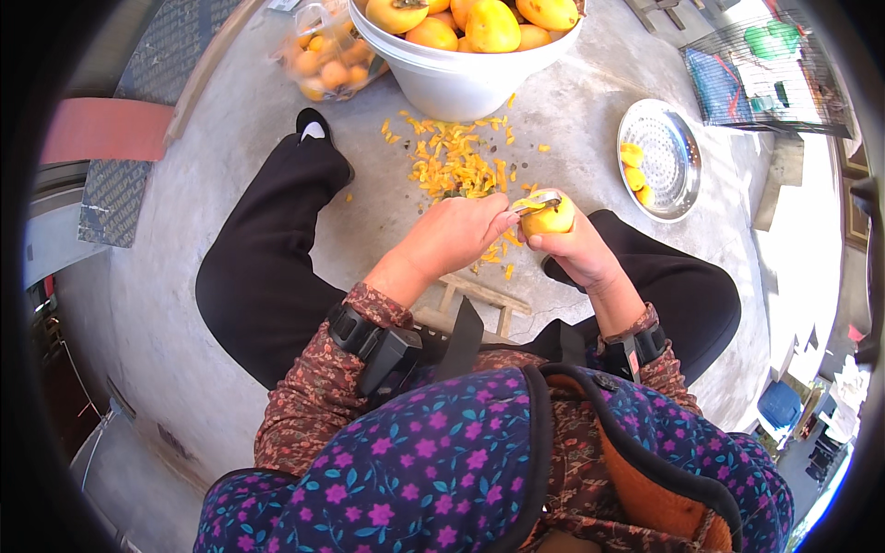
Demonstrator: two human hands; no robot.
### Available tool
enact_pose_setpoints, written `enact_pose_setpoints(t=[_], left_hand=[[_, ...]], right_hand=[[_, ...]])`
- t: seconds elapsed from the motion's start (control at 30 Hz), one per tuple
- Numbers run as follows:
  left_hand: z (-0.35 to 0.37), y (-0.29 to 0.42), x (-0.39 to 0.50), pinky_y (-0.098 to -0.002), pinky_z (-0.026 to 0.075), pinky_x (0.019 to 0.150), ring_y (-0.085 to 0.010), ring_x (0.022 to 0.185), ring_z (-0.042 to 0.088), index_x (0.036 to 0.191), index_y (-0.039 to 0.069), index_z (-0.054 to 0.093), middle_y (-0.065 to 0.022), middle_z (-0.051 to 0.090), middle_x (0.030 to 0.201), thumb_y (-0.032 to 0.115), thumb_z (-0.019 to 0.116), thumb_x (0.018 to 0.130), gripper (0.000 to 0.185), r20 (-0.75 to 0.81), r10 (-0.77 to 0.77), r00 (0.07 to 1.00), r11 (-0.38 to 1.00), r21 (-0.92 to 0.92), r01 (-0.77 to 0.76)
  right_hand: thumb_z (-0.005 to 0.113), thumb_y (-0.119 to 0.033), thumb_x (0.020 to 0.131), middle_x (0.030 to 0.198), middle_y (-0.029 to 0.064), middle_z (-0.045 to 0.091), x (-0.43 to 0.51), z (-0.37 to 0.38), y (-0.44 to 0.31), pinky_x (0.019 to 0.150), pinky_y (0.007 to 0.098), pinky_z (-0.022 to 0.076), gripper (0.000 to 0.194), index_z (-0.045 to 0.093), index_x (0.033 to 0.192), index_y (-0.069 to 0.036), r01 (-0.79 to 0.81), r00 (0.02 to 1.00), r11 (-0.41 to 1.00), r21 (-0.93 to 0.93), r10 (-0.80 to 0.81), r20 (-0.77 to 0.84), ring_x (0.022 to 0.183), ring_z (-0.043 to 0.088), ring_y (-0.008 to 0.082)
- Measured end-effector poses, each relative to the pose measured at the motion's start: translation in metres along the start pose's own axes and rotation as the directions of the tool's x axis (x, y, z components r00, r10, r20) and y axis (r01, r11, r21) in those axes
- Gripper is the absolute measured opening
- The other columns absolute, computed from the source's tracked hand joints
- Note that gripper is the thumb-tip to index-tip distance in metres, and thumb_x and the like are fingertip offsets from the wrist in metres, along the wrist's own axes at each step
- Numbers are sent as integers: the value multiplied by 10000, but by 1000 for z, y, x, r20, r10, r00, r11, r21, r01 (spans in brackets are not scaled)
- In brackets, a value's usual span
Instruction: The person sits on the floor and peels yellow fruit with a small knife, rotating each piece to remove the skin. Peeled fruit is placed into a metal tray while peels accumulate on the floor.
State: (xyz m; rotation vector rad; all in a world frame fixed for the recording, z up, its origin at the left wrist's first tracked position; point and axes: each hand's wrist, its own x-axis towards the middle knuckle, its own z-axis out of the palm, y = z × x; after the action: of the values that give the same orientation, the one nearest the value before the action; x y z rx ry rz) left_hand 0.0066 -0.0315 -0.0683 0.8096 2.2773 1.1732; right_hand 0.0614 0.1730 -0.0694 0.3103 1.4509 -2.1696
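Observation:
In my left hand (453, 231) I grip a metal peeler (543, 202), its head resting on the upper side of a yellow-orange persimmon (551, 220). The fingers of my right hand (577, 252) wrap around that fruit from below and the right. A strip of peel lies at the peeler's blade. Below and beyond both hands, a heap of orange peel strips (453, 162) is scattered over the concrete floor. Past the heap stands a white plastic bucket (456, 79), filled to the rim with persimmons (492, 29).
At the right sits a perforated steel basin (681, 159) with several yellow fruits (632, 166) at its left side. A clear plastic bag of orange fruit (332, 66) leans near the bucket. Beyond the basin is a wire cage (767, 76). A wooden frame (484, 297) shows between my legs.

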Motion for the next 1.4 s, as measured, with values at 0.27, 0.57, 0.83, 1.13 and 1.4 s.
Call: enact_pose_setpoints(t=[0.27,0.57,0.83,1.13,1.4], left_hand=[[-10,6,-3,-478,438,606,-415,739,566,862,55,492,-188,587,747,311,469,945,270,-8,44,999,998,34,-44],[1,2,-2,-490,455,579,-383,689,595,861,89,495,-160,611,714,359,450,942,286,-28,56,998,985,165,-51],[-11,-10,1,-483,435,580,-402,707,571,888,78,496,-173,583,684,328,481,937,255,-76,-95,993,966,232,111],[-7,3,2,-490,447,578,-397,688,576,852,70,479,-172,586,699,314,471,941,259,-68,-64,996,965,250,79],[1,20,-11,-483,459,596,-378,711,590,867,81,481,-154,606,745,306,474,936,236,-54,111,992,977,191,-99]], right_hand=[[758,-103,660,981,48,580,-5,3,-6,816,290,441,527,483,1106,-46,-21,998,998,-67,24,49,901,558,150],[741,-64,690,977,-13,548,-2,4,-6,806,247,440,488,493,1110,-68,-23,998,981,-191,12,-58,913,512,73],[765,-86,656,985,-4,557,-4,15,-10,841,262,424,513,496,1093,-67,-40,999,957,-289,48,19,927,517,94],[749,-82,669,974,7,560,-4,10,-8,812,253,450,503,497,1104,-57,-15,999,956,-292,3,-42,908,529,84],[728,-58,682,945,15,575,0,8,-6,786,249,452,451,498,1070,-40,-23,990,960,-280,-17,-138,881,546,93]])
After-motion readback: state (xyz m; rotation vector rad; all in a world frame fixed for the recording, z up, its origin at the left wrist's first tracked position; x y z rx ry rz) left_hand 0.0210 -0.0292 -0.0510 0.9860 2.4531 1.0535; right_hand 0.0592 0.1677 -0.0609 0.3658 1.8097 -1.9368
